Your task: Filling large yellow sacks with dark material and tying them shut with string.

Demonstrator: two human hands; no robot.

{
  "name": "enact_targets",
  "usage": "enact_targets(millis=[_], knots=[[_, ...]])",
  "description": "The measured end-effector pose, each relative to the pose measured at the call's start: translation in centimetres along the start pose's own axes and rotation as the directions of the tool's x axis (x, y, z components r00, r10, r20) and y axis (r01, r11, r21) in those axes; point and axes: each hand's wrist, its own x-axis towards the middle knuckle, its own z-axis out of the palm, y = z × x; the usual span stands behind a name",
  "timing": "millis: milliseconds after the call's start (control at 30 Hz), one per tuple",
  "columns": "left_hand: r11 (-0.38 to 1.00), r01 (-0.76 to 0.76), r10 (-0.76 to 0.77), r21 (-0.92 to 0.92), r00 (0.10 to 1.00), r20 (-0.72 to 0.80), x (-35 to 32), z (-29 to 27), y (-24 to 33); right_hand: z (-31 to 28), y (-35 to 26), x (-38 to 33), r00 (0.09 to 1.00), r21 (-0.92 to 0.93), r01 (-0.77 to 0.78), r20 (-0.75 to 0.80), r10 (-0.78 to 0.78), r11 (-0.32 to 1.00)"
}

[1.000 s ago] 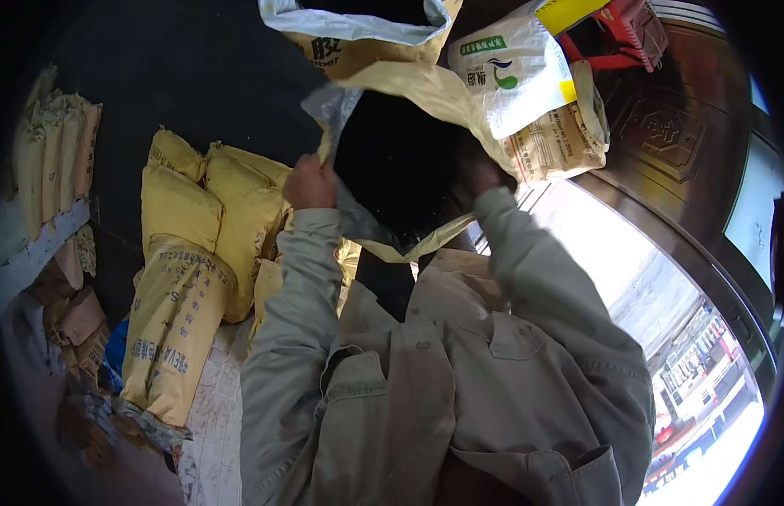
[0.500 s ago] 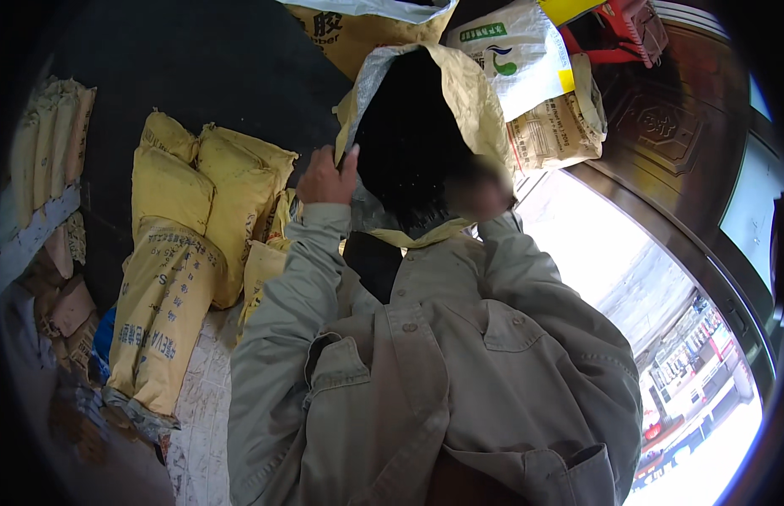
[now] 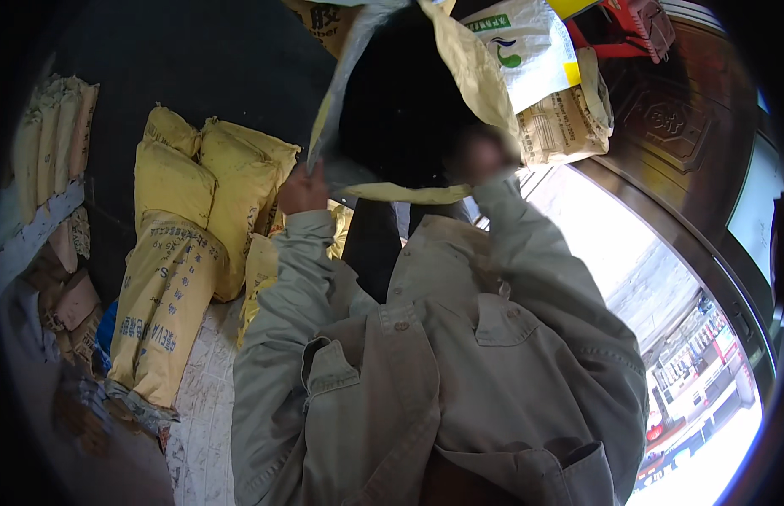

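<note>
A pale yellow sack (image 3: 472, 72) with a whitish lining hangs in front of me, its mouth spread wide. Its inside is very dark, so the contents cannot be made out. At the left side of the rim my left hand (image 3: 303, 187) is closed on the edge, thumb and fingers pinching it. My right hand (image 3: 486, 158) grips the rim at its lower right; a blur hides most of those fingers. The near edge of the mouth sags between the two hands, above my legs.
Several filled yellow sacks (image 3: 177, 194) lie stacked at the left, with more sacks (image 3: 59, 139) beyond them. A white printed sack (image 3: 527, 51) and a brown paper sack (image 3: 565, 126) are at the upper right, near a dark carved wooden door (image 3: 662, 118). Bright daylight enters at the right.
The sack's mouth is stretched wider and has shifted slightly up. My left hand has moved left and down with the rim; my right hand has risen slightly.
</note>
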Motion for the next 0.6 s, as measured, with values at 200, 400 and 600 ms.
enact_targets(millis=[200,400,600], knots=[[0.995,-0.079,0.060,-0.064,0.965,-0.256,2.1,-0.7,-2.2,0.5,0.8,3.6,0.927,0.177,0.149,-0.367,-0.075,0.973],[0.978,-0.178,0.185,0.108,0.981,-0.058,0.2,0.5,4.1,-6.3,-5.9,8.6,0.748,0.116,0.482,-0.570,-0.339,0.868],[0.963,-0.259,0.263,0.072,0.963,-0.056,1.5,1.1,3.9,-1.1,-7.0,9.1,0.919,0.331,0.385,-0.221,-0.326,0.861]])
